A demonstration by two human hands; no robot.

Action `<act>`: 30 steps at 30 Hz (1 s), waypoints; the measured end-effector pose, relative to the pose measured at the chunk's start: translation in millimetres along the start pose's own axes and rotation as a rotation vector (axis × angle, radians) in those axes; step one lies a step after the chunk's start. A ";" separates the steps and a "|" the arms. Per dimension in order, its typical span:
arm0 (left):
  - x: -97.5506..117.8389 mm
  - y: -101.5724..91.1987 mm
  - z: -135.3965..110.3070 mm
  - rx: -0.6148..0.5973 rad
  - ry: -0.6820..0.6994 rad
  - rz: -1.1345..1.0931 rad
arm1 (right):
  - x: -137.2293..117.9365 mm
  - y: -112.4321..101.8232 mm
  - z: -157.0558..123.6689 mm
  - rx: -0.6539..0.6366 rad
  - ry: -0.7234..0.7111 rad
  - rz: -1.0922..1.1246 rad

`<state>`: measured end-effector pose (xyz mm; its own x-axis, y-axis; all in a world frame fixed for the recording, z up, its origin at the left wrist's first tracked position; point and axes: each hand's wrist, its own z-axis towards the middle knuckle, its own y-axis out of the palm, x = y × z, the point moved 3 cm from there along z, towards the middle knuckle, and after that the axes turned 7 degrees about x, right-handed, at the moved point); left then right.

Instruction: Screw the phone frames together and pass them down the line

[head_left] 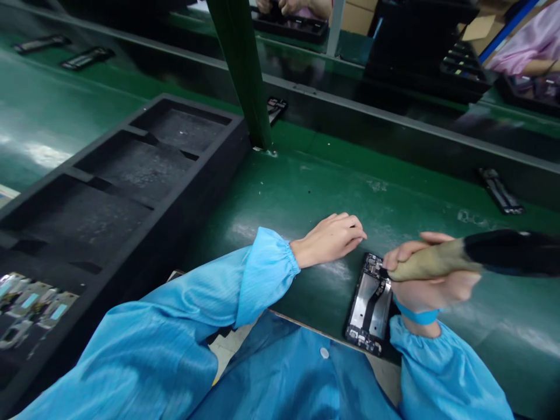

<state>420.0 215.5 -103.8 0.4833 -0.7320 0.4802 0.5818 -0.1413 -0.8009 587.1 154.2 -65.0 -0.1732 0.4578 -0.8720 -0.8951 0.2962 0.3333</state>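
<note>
An opened phone (370, 306), its silver inner plate and dark flex cable exposed, lies on the green bench close to my body. My right hand (433, 286) wraps around the tan grip of what looks like an electric screwdriver (437, 259), whose black body extends right and is blurred. Its tip end is at the phone's upper right corner. Just beyond the phone's upper left, my left hand (332, 238) is low over the bench with its fingers curled together. The undersides of those fingers are hidden, so anything in them cannot be seen.
A black compartmented foam tray (175, 216) fills the left, with several phone parts (35, 309) in its near end. A green post (245, 76) rises beyond it. Phone frames lie at the far left (87, 58) and right (501, 191). People's hands (284, 6) show across the bench.
</note>
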 end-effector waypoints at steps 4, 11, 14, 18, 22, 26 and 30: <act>-1.8 0.5 -1.7 0.021 0.013 0.009 | -14.4 -23.6 32.7 0.424 -0.122 0.021; 36.1 -3.2 -12.3 -0.045 0.265 -0.136 | -13.8 -61.8 51.3 0.496 -0.081 -0.095; 67.7 0.6 -27.3 -0.241 0.485 -0.263 | -11.6 -57.5 44.9 0.440 -0.130 -0.143; 88.9 12.2 -43.9 -0.371 0.597 -0.162 | -6.9 -52.7 42.1 0.429 -0.162 -0.175; 74.3 18.9 -32.6 -0.321 0.451 -0.011 | -1.1 -55.3 44.2 0.447 -0.137 -0.163; 38.3 19.4 3.1 -0.156 0.295 0.091 | 2.3 -57.1 44.3 0.441 -0.122 -0.127; 0.7 25.0 50.4 0.013 0.134 0.270 | 5.5 -58.6 42.1 0.443 -0.084 -0.123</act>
<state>467.8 245.1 -105.5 0.5316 -0.8233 0.1988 0.4527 0.0779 -0.8882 655.8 174.6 -74.3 -0.0266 0.4581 -0.8885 -0.6423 0.6732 0.3664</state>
